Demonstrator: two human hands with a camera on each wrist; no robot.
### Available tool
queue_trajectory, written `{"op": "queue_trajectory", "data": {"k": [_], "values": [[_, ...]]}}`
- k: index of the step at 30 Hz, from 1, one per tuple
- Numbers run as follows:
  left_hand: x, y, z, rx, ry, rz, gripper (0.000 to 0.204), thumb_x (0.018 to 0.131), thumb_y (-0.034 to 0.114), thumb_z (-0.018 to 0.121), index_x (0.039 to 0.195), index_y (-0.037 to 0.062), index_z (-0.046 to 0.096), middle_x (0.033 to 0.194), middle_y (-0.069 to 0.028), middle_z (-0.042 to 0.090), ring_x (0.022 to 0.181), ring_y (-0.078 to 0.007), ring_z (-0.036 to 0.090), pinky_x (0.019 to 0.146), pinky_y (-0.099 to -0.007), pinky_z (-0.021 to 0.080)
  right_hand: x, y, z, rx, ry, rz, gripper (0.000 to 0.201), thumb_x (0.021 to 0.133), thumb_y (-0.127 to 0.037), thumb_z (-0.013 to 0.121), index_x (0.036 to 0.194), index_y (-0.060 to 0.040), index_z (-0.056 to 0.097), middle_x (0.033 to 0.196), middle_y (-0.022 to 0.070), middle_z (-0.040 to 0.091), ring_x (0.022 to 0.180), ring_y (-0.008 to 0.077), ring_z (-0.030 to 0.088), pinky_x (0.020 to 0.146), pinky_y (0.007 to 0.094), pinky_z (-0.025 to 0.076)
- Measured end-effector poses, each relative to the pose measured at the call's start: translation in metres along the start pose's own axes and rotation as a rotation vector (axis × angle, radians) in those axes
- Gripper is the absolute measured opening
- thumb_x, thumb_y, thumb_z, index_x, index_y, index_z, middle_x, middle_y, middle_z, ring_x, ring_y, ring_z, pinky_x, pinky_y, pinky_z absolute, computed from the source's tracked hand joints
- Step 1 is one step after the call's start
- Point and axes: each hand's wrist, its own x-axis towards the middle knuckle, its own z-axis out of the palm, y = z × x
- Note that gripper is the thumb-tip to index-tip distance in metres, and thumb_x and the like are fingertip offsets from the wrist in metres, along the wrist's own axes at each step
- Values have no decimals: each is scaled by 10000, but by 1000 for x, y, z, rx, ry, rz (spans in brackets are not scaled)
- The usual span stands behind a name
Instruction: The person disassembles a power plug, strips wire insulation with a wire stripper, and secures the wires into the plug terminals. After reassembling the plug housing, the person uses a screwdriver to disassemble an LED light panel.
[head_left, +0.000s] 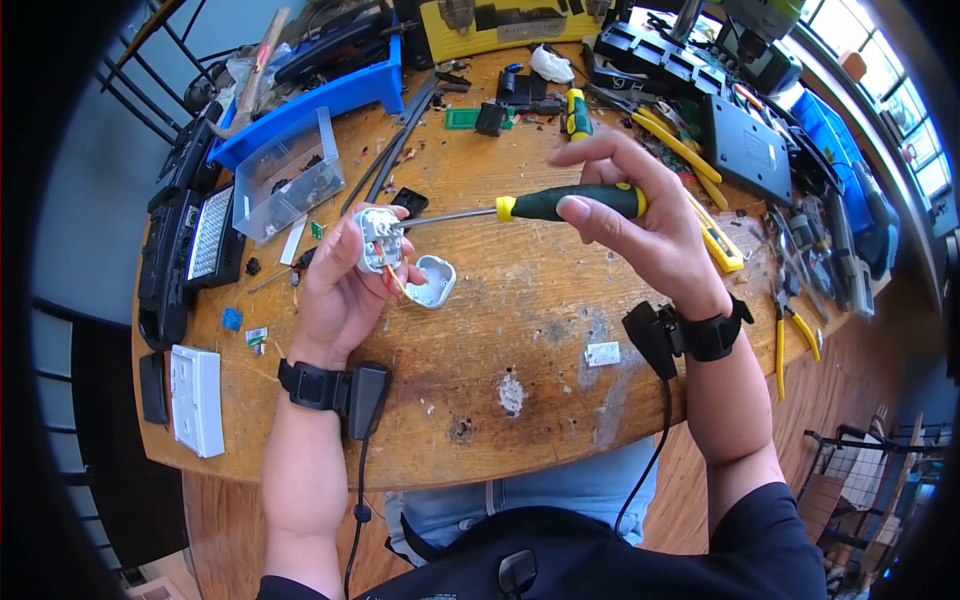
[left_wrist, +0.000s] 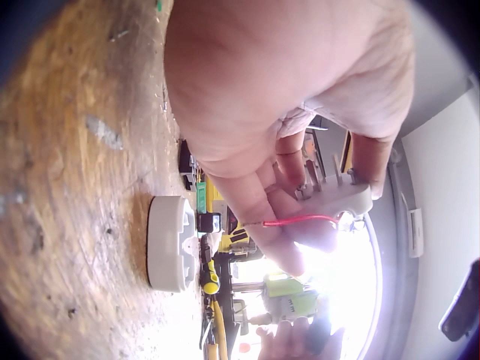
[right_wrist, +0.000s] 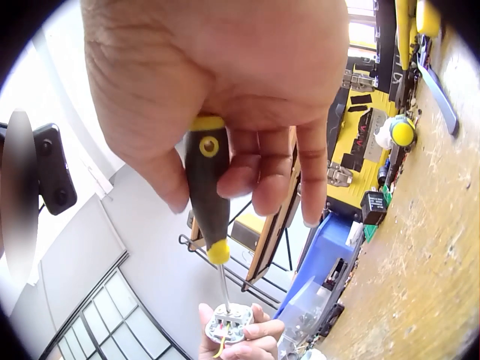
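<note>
Left hand (head_left: 338, 305) is gripping white fitting (head_left: 372, 252), steadying it; right hand (head_left: 668, 235) is pinching screwdriver (head_left: 543, 205), shaft pointing nine o'clock, apparently touching fitting.

On the table (head_left: 540, 400), a clear box (head_left: 283, 205) stands just beside a blue bin (head_left: 310, 122); at the left edge, a white case (head_left: 196, 405) lies beside a black block (head_left: 153, 388); 1 white tag (head_left: 603, 354) lies nearer the front, pliers (head_left: 783, 300) at the right edge
</note>
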Motion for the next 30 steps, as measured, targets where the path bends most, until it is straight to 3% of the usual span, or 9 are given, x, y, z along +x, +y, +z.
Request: {"op": "queue_trajectory", "data": {"k": [2, 6, 10, 14, 17, 23, 26, 27, 30], "values": [[0, 0, 2, -17, 9, 24, 592, 880, 416, 555, 1191, -72, 430, 900, -152, 620, 744, -236, 654, 721, -340, 543, 1, 1, -1, 3, -53, 53, 305, 844, -241, 647, 1042, -17, 584, 749, -5, 538, 685, 48, 505, 607, 182, 380], [-1, 0, 1, -81, 11, 63, 622, 882, 416, 552, 1227, -81, 407, 969, -167, 611, 841, -225, 635, 778, -346, 523, 5, 20, -1, 333, 149, 59, 307, 890, -269, 578, 1021, 7, 608, 788, 19, 577, 695, 58, 540, 617, 196, 431], [0, 2, 4, -92, -43, 86, 635, 829, 377, 643, 1229, -60, 415, 1068, -191, 591, 877, -219, 627, 800, -325, 516, 8, 29, 1, 11, 211, 67, 304, 891, -252, 573, 1071, -9, 607, 795, 37, 600, 696, 82, 541, 615, 229, 431], [-2, 3, 16, -90, -74, 85, 612, 781, 299, 714, 1222, -26, 438, 1125, -213, 570, 931, -219, 621, 837, -318, 507, 6, 39, 3, -257, 23, 86, 317, 878, -274, 593, 1096, -43, 604, 823, 104, 616, 722, 191, 560, 641, 314, 437], [-2, 4, 18, -78, -102, 52, 574, 761, 225, 736, 1213, 3, 459, 1158, -233, 554, 984, -219, 611, 869, -317, 498, 7, 27, 5, -518, -70, 109, 310, 857, -278, 611, 1078, -60, 616, 933, 135, 627, 880, 279, 558, 737, 353, 445], [-1, 0, 18, -54, -157, 43, 561, 754, 186, 738, 1217, 20, 467, 1187, -246, 541, 989, -216, 613, 850, -310, 506, 5, 53, 1, -678, -90, -9, 293, 822, -238, 639, 1057, -65, 619, 954, 114, 628, 967, 301, 535, 874, 373, 424], [-2, -1, 22, -46, -178, 29, 545, 755, 176, 735, 1208, 25, 473, 1193, -245, 540, 982, -211, 615, 821, -301, 514, 6, 57, 4, -765, 8, -147, 288, 843, -268, 626, 1039, -57, 629, 933, 113, 636, 907, 276, 565, 814, 362, 457], [-2, -1, 23, -31, -180, 25, 541, 753, 169, 738, 1203, 27, 473, 1197, -243, 539, 981, -211, 615, 824, -297, 510, 6, 49, 6, -767, 12, -147, 288, 843, -268, 626, 1039, -57, 629, 933, 113, 636, 907, 276, 565, 814, 362, 457], [-3, -1, 28, -1, -165, 22, 544, 743, 154, 745, 1195, 30, 469, 1205, -237, 538, 995, -216, 610, 847, -297, 499, 4, 20, 18, -317, -56, -17, 323, 870, -320, 602, 1018, -35, 638, 890, 117, 644, 817, 223, 599, 732, 337, 483]]}}
